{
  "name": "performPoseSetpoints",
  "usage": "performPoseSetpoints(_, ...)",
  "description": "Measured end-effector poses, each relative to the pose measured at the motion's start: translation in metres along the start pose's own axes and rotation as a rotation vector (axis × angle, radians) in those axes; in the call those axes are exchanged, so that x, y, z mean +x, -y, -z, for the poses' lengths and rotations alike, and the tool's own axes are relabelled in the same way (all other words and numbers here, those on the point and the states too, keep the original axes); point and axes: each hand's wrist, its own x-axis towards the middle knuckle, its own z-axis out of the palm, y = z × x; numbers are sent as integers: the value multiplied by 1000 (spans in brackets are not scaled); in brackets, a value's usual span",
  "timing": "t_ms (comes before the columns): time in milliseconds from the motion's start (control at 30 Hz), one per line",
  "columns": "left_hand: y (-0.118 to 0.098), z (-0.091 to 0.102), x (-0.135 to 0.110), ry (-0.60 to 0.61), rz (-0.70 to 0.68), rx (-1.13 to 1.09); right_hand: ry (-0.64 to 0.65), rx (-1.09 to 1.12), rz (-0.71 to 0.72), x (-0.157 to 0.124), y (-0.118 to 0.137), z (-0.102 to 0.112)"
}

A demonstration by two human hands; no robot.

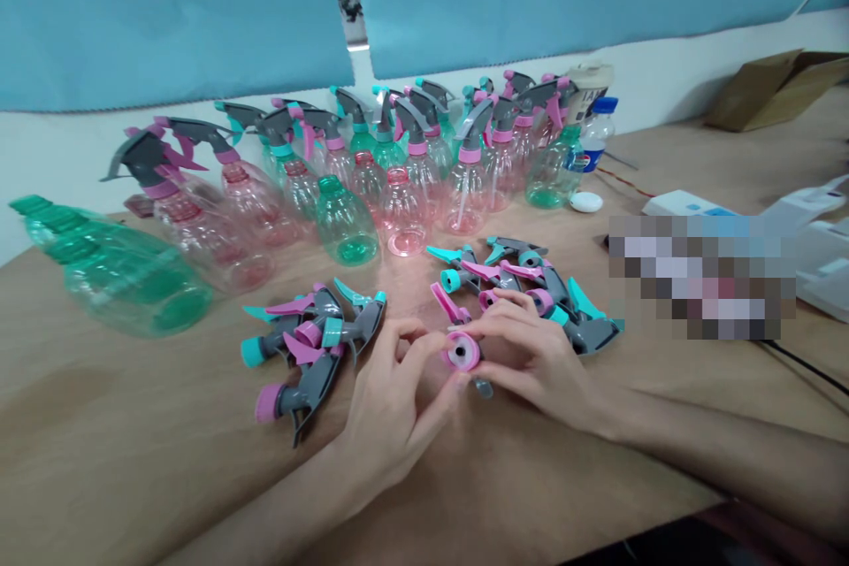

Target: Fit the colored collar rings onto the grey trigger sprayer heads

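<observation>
Between my two hands is a spray trigger head (462,353) with a pink collar, its open underside facing me. My left hand (398,385) pinches the collar from the left with thumb and forefinger. From the right, my right hand (537,354) grips the same head, its fingertips at the collar's edge. Left of my hands lies a pile of grey trigger heads (311,398) with pink and teal collars and levers. Beyond my right hand is a second pile of trigger heads (504,270), partly covered by that hand.
Behind the piles stand several clear pink and green bottles, many with trigger heads fitted, such as a pink bottle (404,217). Green bottles (126,274) lie at the left. A Pepsi bottle (595,146), a white oval object (586,202) and a cardboard box (762,93) are at the right.
</observation>
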Motion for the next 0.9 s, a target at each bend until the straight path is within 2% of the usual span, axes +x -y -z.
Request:
performPoseSetpoints(433,1,-1,-2,-25,-140,-85,32,14,30,-2,-3,-3)
performPoseSetpoints(667,-1,1,-1,-17,-68,-117,-22,-5,3,1,0,0)
performPoseSetpoints(833,2,0,-3,-132,82,-222,2,7,-10,4,-1,-1)
performPoseSetpoints(900,2,-1,-3,-112,146,-219,-13,7,-47,6,-4,0)
